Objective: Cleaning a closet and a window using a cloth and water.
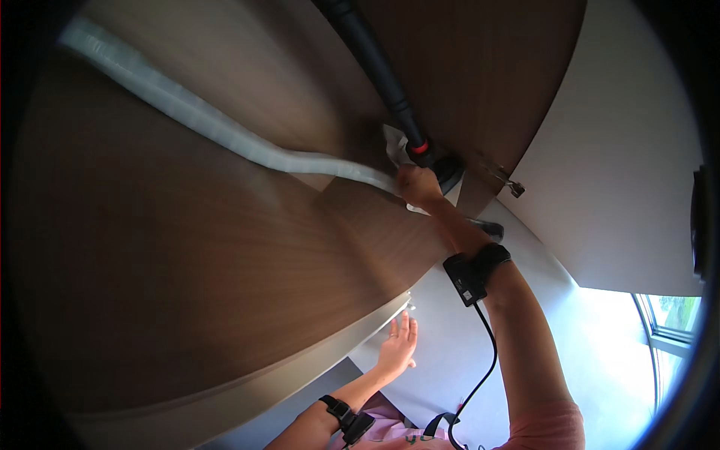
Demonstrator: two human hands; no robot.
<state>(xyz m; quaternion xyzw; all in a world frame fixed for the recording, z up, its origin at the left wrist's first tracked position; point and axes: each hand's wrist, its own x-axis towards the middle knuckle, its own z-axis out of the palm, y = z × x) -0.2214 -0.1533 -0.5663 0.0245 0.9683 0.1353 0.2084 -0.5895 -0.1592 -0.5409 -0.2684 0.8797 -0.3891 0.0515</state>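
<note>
My right hand (419, 185) is closed at the place where a black tube (388, 79) with a red ring and a pale ribbed hose (214, 126) meet, apparently a vacuum cleaner's wand and hose. The part in its grasp is mostly hidden by the fingers. Black curved plastic (450, 171) and a white sheet-like piece (395, 140) show beside the fist. Lower in the view, my left hand (398, 346) is open, fingers extended beside the pale edge of a wood-grain panel (337, 349), holding nothing. Whether it touches that edge is unclear.
Brown wood-grain panels (225, 242) surround the hose. A metal hinge (514, 188) joins a pale cabinet door (613, 146) at the right. A dark object (489, 229) lies behind my right forearm. A black cable (489, 365) hangs from the wrist-mounted device. A window (672, 315) is at lower right.
</note>
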